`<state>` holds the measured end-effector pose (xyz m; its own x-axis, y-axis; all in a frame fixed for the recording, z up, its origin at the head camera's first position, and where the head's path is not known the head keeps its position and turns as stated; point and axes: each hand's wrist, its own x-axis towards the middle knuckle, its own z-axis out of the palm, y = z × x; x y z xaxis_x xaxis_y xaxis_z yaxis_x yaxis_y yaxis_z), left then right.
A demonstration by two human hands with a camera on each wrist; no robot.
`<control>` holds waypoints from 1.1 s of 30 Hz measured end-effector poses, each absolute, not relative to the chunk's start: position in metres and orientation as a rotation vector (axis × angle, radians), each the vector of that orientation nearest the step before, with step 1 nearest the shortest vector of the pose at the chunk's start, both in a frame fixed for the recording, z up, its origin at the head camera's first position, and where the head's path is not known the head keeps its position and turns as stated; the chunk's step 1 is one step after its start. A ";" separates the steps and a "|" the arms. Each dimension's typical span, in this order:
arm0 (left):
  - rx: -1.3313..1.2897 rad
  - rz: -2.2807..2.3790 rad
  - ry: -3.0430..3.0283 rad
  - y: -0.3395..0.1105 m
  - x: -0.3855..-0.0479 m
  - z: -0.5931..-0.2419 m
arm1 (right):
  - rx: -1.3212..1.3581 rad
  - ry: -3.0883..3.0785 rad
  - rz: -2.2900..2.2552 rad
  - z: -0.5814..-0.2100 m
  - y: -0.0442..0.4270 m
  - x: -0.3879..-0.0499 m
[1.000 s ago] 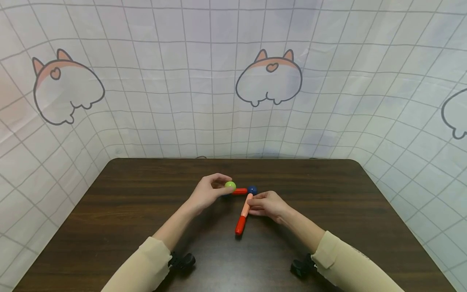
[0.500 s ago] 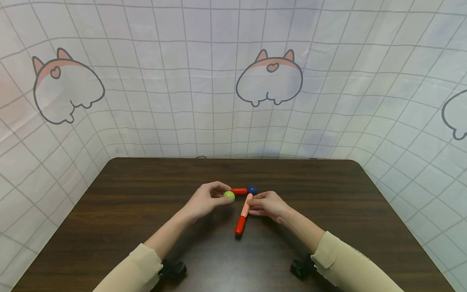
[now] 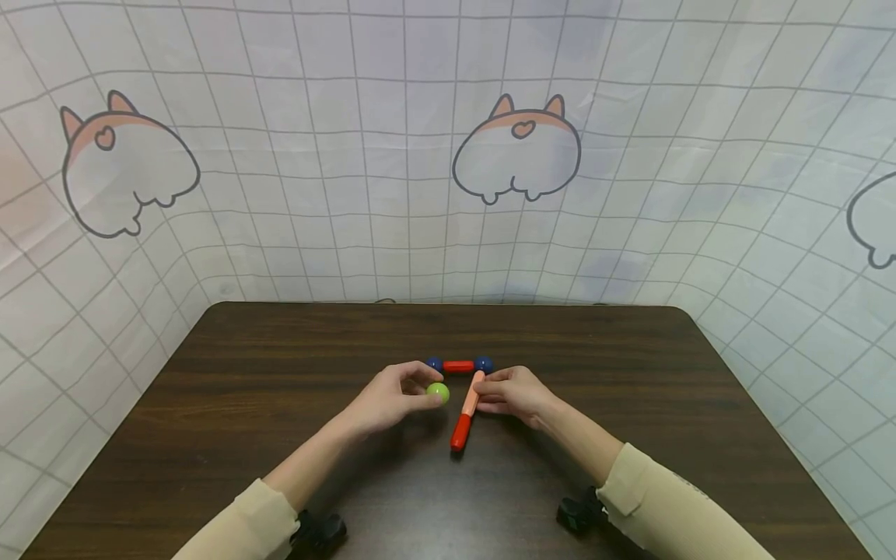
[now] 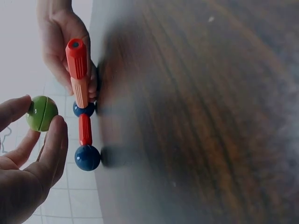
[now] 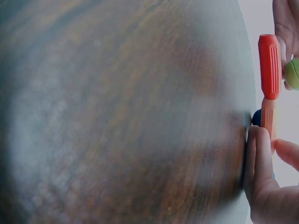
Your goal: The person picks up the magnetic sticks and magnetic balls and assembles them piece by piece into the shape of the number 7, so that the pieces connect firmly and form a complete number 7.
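Observation:
My left hand [image 3: 392, 398] pinches a green ball [image 3: 438, 393] between thumb and fingers; a seam line crosses the ball [image 4: 42, 113] in the left wrist view. With its thumb and fingers my right hand [image 3: 516, 397] holds a peach rod [image 3: 471, 398], whose near end meets a red ridged rod [image 3: 460, 433]. The far end of the peach rod comes up to a dark blue ball [image 3: 484, 364]; whether they are joined I cannot tell. A shorter red rod [image 3: 458, 366] links that ball to a second blue ball [image 3: 434, 363], just beyond my left fingers.
The pieces sit over a dark wood-grain table [image 3: 280, 350]. Behind and at both sides hangs a white grid-patterned cloth [image 3: 315, 171]. Black wrist cameras [image 3: 581, 512] are strapped near both cuffs.
My left hand has drawn the green ball toward me, away from the short red rod, uncovering the second blue ball. My right hand and its rod have stayed put.

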<state>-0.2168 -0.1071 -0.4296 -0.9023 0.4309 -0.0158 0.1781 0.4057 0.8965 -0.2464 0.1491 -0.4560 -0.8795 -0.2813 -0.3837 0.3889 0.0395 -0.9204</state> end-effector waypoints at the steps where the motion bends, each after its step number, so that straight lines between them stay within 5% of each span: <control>1: 0.543 1.497 2.412 -0.107 -0.215 -0.430 | 0.107 1.856 -1.891 -0.456 0.149 -0.246; 33: 0.648 1.385 2.278 -0.115 -0.182 -0.435 | 0.119 1.861 -1.892 -0.456 0.147 -0.247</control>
<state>-0.1817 -0.1147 -0.4346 -0.8147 0.5724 -0.0928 0.1811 0.4032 0.8970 -0.2467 0.1473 -0.4560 -0.8808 -0.2731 -0.3867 0.3912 0.0403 -0.9194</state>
